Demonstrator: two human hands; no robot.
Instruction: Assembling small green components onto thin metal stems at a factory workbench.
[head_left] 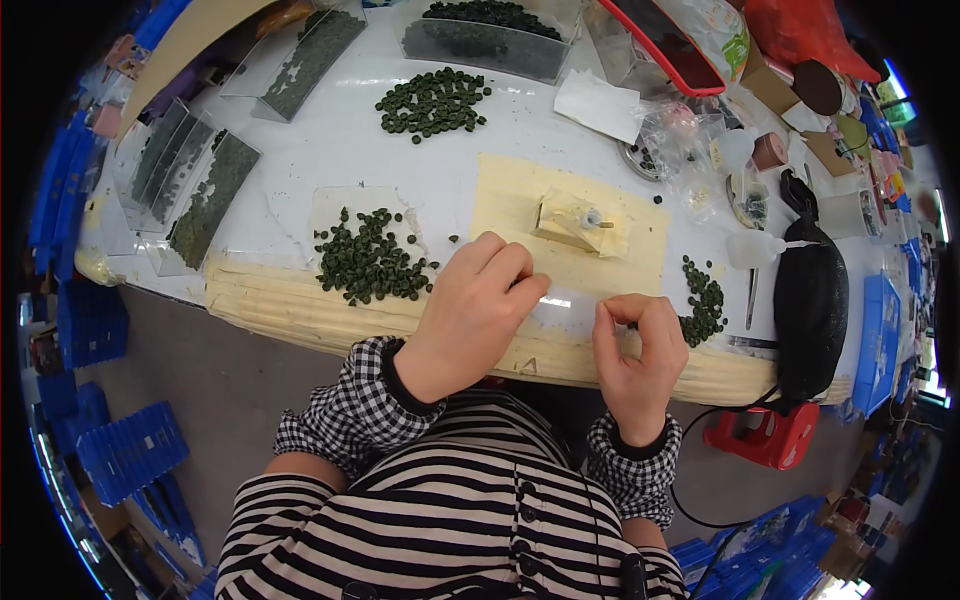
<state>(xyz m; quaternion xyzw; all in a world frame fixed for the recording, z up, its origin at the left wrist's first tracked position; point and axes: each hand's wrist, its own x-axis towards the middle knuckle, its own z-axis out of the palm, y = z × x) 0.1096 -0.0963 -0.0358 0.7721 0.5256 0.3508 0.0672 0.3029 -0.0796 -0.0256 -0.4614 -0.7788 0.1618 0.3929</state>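
My left hand (478,312) is closed in a pinch near the table's front edge; whatever it holds, if anything, is hidden. My right hand (643,345) has its thumb and fingertips pressed together, and what lies between them is too small to make out. Beyond both hands, a yellow-wrapped block (575,222) with a small grey nozzle-like piece and a pin on top sits on a pale yellow sheet (505,185). A pile of small dark green pieces (370,260) lies left of my left hand. Fewer green pieces (703,305) lie right of my right hand.
Another green pile (432,103) lies farther back, near clear trays (480,45) of dark pieces. A white bottle (755,248), tweezers (752,300) and a black pouch (810,310) are at the right. A red-cased phone (665,40) stands at the back. A red stool (765,437) is below the table.
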